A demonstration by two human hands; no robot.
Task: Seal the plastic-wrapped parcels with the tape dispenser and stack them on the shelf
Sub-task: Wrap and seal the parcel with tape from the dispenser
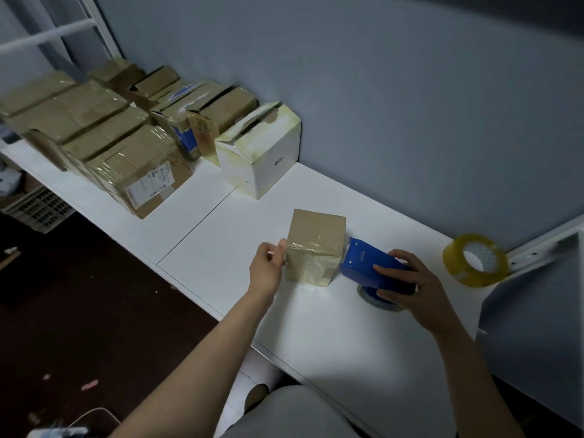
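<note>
Here the small brown cardboard parcel (317, 240), its lower half under glossy clear tape, sat on the white tabletop (221, 257). The left hand (268, 267) pinched its left corner between thumb and fingertips. The right hand (412, 290), fingers curled, gripped the blue plastic tape dispenser (363, 263), whose nose touched the parcel's right side. A yellowish tape roll (455, 263) lay well to the right.

You can't read a single word cleanly here. Touching the right side of the small brown cardboard parcel (316, 235), the blue plastic tape dispenser (373, 268) carries a short line of white lettering (361, 253), too small to make out. Behind that parcel, the white cardboard box (252, 153) bears a small dark logo (278, 161) with illegible tiny text. Far left of the parcel and behind it, a large brown film-wrapped carton (126, 165) carries a white shipping label (150, 184) with barcodes and blurred print, plus undecipherable handwritten strokes (180, 163).
</note>
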